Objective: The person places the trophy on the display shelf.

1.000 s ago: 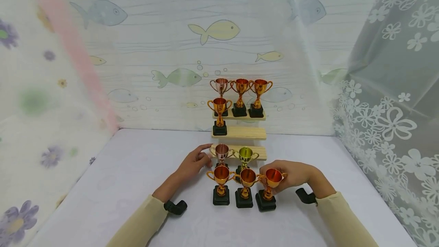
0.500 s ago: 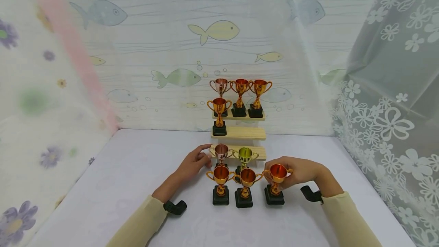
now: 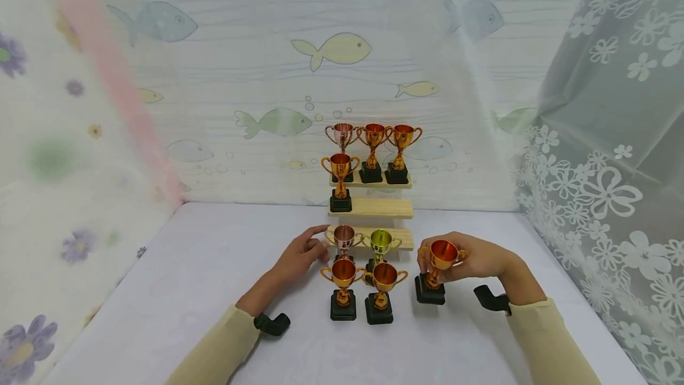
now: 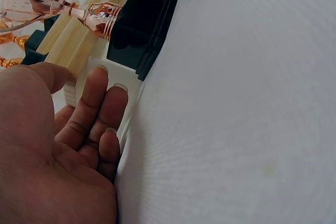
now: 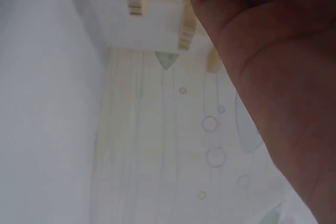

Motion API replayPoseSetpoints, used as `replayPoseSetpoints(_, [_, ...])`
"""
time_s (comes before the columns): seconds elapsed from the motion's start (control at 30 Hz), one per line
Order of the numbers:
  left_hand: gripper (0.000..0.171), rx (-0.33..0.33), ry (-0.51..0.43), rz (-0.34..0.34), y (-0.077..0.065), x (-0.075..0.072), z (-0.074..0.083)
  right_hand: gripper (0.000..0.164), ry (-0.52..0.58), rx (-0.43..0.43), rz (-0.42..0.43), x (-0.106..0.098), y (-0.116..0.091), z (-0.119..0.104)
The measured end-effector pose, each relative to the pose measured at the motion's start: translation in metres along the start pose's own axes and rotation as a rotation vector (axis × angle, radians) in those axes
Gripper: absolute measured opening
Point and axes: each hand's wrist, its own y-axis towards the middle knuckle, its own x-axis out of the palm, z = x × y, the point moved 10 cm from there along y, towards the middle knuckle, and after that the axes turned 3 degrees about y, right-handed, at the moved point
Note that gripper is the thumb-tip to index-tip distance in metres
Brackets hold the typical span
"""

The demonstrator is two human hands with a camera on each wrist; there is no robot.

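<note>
My right hand point(image 3: 472, 257) holds an orange-gold toy trophy point(image 3: 443, 252) by its stem, its black base raised over the table with a shadow below. In the right wrist view the palm point(image 5: 283, 61) shows, and the trophy is nearly all hidden. My left hand point(image 3: 301, 257) has its index finger stretched to the left end of a stepped wooden shelf point(image 3: 403, 239). Its other fingers point(image 4: 107, 108) bend loosely beside the shelf's white support and hold nothing. Near them stands a rose-gold trophy point(image 4: 100, 17) on a dark base.
Two orange-gold trophies, one left point(image 3: 343, 275) and one right point(image 3: 383, 279), stand in front. A yellow-gold trophy point(image 3: 381, 243) is behind them. On the top step are three trophies, including a gold one point(image 3: 401, 141); another trophy point(image 3: 340, 171) is on the middle step's left end.
The right hand has lifted its trophy from the right end of the front row and carried it rightward and toward the shelf. The left hand stays in place.
</note>
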Motion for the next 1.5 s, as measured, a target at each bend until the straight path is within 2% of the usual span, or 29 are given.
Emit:
replayPoseSetpoints(0.2, [0.047,-0.001,0.002,0.003,0.000,0.000,-0.002,0.028,-0.027,0.030,0.107,-0.013,-0.005,-0.005])
replayPoseSetpoints(0.33, [0.045,-0.006,0.000,0.002,0.001,0.001,-0.003,0.025,-0.036,0.056,0.214,-0.026,-0.009,-0.009])
replayPoseSetpoints(0.6, [0.046,-0.013,0.016,0.009,0.001,0.000,-0.003,0.022,-0.127,0.251,0.501,-0.058,-0.023,-0.002])
replayPoseSetpoints(0.7, [0.045,-0.011,0.004,0.003,0.001,0.001,-0.003,0.020,-0.139,0.247,0.570,-0.066,-0.024,-0.004])
replayPoseSetpoints(0.9, [0.045,0.005,-0.003,-0.002,0.003,0.001,-0.005,0.018,-0.043,0.148,0.657,-0.076,-0.019,-0.009])
replayPoseSetpoints(1.13, [0.047,0.027,0.015,-0.008,0.003,0.000,-0.002,0.019,0.025,0.112,0.797,-0.090,-0.015,-0.007])
replayPoseSetpoints(1.33, [0.047,0.028,0.011,-0.015,0.003,0.000,-0.003,0.029,-0.041,0.172,0.849,-0.092,-0.005,-0.005])
replayPoseSetpoints(1.5, [0.047,0.011,0.000,-0.007,0.004,0.001,-0.005,0.025,-0.154,0.256,0.910,-0.094,0.003,-0.003])
